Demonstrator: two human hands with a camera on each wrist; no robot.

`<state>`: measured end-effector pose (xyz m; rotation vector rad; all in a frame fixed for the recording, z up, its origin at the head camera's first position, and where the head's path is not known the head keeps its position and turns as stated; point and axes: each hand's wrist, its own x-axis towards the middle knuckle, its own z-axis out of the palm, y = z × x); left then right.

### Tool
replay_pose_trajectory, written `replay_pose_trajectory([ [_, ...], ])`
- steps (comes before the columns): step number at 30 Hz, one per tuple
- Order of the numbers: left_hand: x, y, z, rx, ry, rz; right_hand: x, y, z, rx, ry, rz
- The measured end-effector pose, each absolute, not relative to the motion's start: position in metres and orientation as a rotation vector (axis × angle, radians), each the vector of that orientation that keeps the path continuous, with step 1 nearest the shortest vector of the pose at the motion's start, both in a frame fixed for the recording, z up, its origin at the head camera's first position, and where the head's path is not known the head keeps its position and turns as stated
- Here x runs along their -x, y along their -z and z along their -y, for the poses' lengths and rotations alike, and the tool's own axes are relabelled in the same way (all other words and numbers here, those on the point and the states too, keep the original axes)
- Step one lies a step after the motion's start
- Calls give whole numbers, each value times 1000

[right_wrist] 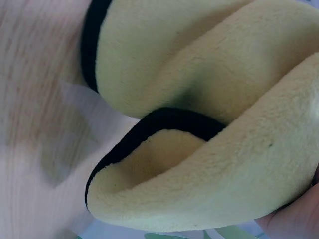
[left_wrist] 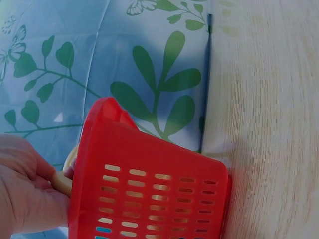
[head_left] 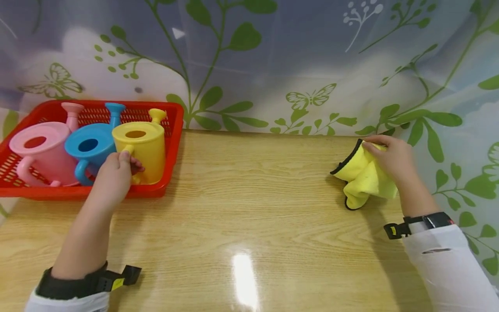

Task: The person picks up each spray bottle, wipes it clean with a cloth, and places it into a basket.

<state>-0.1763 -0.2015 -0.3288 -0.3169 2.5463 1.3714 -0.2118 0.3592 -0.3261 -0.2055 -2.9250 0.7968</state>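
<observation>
My left hand [head_left: 116, 173] grips the handle of a yellow watering can [head_left: 150, 149], which stands at the right end of a red plastic basket [head_left: 171, 149]. In the left wrist view, the thumb and fingers close around the pale handle [left_wrist: 62, 183] just beyond the basket's rim. A blue watering can [head_left: 91, 141] and a pink watering can [head_left: 46, 143] stand beside the yellow one in the basket. At the right, my right hand [head_left: 395, 158] pinches a yellow cloth [head_left: 370, 175] with black edging. The cloth hangs in folds, and its soft pile fills the right wrist view.
The basket rests on a wood-grain table [head_left: 253, 195] near its back left corner. Behind the table hangs a leaf-and-butterfly patterned curtain [head_left: 273, 65], which continues down the right side. A bright light reflection lies on the tabletop near the front.
</observation>
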Motion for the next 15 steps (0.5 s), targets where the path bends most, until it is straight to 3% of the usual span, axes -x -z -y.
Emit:
replay_pose_trajectory([
  [15, 184, 321, 212, 147, -1186, -2504, 209, 332, -359, 176, -800, 2941],
])
